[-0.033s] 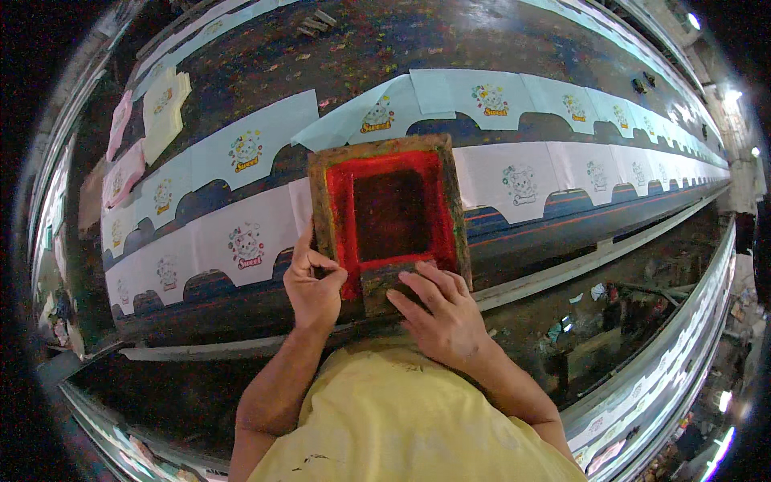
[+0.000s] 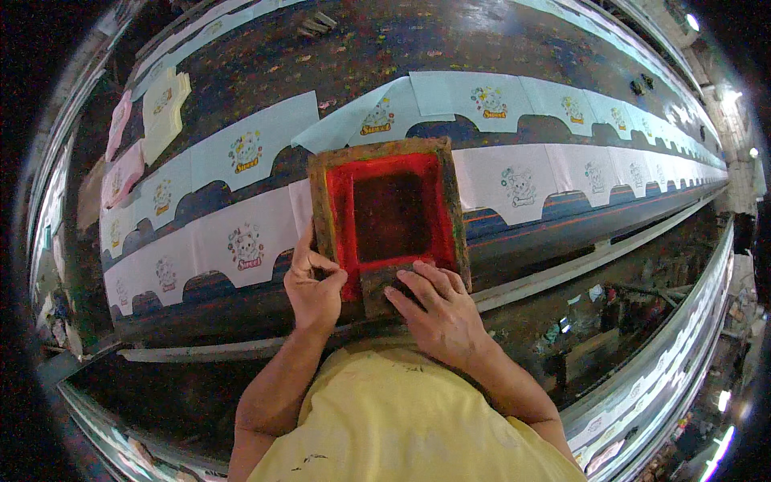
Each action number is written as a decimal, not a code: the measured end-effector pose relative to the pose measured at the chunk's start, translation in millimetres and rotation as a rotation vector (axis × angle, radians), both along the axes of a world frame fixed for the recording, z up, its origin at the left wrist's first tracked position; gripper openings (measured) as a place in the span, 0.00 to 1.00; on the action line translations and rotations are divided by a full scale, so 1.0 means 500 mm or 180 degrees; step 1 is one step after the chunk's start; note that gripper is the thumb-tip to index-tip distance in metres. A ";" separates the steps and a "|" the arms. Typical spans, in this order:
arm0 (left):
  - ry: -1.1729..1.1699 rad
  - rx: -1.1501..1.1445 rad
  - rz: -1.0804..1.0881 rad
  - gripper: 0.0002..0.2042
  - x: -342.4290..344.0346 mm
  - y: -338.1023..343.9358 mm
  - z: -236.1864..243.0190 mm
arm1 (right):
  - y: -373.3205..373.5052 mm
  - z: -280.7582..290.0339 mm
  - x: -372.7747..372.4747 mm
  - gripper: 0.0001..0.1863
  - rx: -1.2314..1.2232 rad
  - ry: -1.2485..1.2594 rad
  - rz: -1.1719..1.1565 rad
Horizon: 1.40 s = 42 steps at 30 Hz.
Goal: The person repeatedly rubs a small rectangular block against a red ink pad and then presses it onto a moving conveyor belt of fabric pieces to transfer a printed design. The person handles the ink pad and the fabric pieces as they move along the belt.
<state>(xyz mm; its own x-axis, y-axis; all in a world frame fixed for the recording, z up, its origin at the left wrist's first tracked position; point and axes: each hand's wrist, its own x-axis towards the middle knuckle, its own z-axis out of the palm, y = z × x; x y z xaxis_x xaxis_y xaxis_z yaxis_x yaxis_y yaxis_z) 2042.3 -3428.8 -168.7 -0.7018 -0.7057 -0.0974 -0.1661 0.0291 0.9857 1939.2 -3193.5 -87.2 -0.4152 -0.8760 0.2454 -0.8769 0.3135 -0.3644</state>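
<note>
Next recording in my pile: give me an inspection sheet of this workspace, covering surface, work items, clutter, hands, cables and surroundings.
Surface: long dark table, speckled with coloured stains.
Work items: wooden-framed screen, red around its inner border; flat brown block at its near end; printed pale blue fabric pieces and pale pink fabric pieces in rows.
Clutter: grey strips on the far side; small dark objects at far right, kind unclear.
Hands: left hand grips the screen's lower left side; right hand has its fingers over the block.
Cables: nothing seen.
Surroundings: pale rail along the near side; bright lamp at lower right.
</note>
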 end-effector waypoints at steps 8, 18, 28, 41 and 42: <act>0.0678 0.0612 0.0051 0.18 -0.003 -0.002 -0.017 | -0.063 0.083 -0.121 0.23 0.0971 -0.0458 0.0653; 0.0585 0.0331 0.0016 0.18 -0.004 -0.002 -0.037 | -0.234 0.043 -0.312 0.23 0.0331 -0.0153 0.0197; 0.0718 -0.0267 -0.0156 0.22 -0.004 -0.003 -0.029 | -0.143 0.056 -0.145 0.30 0.0781 -0.0197 0.0148; -0.0265 -0.0855 -0.0268 0.23 -0.011 0.006 0.028 | -0.013 0.038 -0.027 0.30 0.0722 -0.0517 0.0252; -0.0373 -0.0988 -0.0210 0.22 -0.012 0.006 0.029 | 0.003 0.035 -0.027 0.30 0.0548 -0.0682 0.0210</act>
